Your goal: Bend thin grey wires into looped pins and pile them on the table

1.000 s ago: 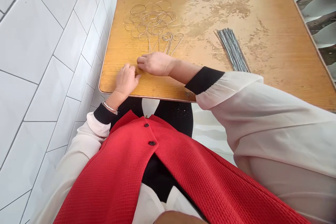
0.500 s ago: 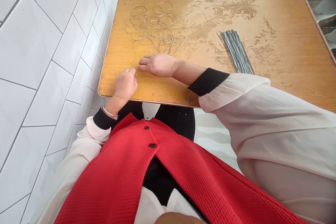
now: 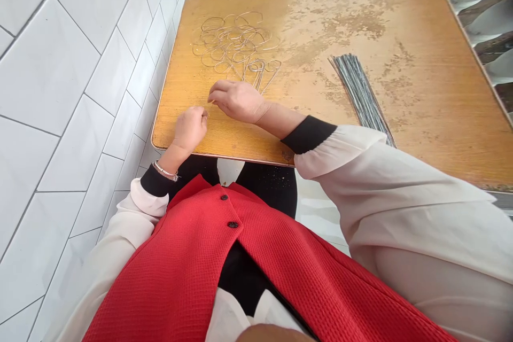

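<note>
My left hand is closed in a fist over the near left corner of the table. It grips a thin metal wire, mostly hidden by the fingers. Just right of it and a little farther off is my right hand, palm down, its fingers bent together at the tips. What those fingertips hold is too small to make out. Beyond my right hand lies a loose pile of wires bent into loops, several with long straight tails. A bundle of straight grey wires lies to the right, its near end close to my right sleeve.
The wooden table has a worn, peeling top. A white tiled wall runs along its left side. At the far right stand pale, curved shapes past the table edge. My lap is against the near edge.
My right hand has lifted slightly, and its fingers have gone from stretched out to bent at the tips. My left hand stays closed in nearly the same place. The view has shifted slightly.
</note>
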`<state>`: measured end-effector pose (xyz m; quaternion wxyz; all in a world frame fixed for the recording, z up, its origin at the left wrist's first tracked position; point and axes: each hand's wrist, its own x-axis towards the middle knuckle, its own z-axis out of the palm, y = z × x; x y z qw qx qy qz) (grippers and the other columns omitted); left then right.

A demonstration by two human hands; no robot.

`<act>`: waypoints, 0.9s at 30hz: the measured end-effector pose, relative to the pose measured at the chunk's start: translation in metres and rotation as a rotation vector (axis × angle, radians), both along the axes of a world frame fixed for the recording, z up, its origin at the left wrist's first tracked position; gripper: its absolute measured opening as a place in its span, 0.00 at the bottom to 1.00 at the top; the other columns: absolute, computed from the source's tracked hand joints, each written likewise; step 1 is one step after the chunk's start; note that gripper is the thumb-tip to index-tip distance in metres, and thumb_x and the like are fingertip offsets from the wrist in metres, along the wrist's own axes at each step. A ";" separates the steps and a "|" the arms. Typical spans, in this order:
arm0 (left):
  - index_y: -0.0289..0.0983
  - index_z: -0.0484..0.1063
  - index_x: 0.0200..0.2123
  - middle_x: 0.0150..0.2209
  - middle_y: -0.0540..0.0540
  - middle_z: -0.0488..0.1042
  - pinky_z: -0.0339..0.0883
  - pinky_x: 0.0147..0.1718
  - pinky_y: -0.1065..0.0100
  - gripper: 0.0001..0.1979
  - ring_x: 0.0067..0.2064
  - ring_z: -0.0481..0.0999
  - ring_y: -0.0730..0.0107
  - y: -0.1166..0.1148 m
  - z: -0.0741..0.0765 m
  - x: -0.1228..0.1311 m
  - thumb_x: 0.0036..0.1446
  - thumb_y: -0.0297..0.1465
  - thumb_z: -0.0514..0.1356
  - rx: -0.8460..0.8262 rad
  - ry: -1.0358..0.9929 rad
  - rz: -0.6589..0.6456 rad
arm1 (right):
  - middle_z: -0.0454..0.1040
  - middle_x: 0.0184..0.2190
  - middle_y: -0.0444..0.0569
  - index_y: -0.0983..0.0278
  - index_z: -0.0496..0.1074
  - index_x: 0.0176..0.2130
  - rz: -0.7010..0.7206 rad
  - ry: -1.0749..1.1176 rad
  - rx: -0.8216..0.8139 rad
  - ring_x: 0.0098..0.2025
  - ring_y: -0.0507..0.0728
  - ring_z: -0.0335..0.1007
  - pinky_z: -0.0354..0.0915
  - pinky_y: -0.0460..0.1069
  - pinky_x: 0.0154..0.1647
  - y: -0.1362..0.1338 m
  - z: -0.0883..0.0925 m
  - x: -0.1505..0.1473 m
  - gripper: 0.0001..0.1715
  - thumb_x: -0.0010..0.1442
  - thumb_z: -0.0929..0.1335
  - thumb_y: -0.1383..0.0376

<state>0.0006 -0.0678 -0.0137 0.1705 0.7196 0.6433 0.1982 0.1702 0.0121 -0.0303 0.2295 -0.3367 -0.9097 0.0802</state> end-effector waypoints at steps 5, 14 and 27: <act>0.35 0.71 0.31 0.28 0.51 0.73 0.69 0.26 0.76 0.08 0.27 0.73 0.78 0.011 -0.014 -0.008 0.61 0.20 0.57 -0.156 -0.646 0.148 | 0.77 0.29 0.49 0.64 0.76 0.35 -0.395 0.626 -0.455 0.31 0.54 0.75 0.71 0.49 0.33 -0.019 -0.006 -0.004 0.07 0.64 0.69 0.63; 0.35 0.69 0.30 0.25 0.55 0.69 0.69 0.21 0.78 0.08 0.23 0.72 0.82 0.008 -0.011 0.001 0.60 0.19 0.57 -0.087 -0.753 0.172 | 0.79 0.29 0.48 0.67 0.77 0.35 -0.416 0.961 -0.913 0.23 0.47 0.68 0.61 0.42 0.21 -0.043 0.015 -0.017 0.05 0.65 0.71 0.69; 0.38 0.67 0.32 0.28 0.53 0.74 0.68 0.31 0.73 0.07 0.27 0.74 0.77 -0.004 -0.022 0.008 0.57 0.20 0.58 0.049 -0.476 0.060 | 0.75 0.26 0.43 0.65 0.69 0.28 -0.349 1.243 -1.027 0.26 0.46 0.70 0.68 0.41 0.29 -0.043 0.016 -0.029 0.15 0.66 0.66 0.75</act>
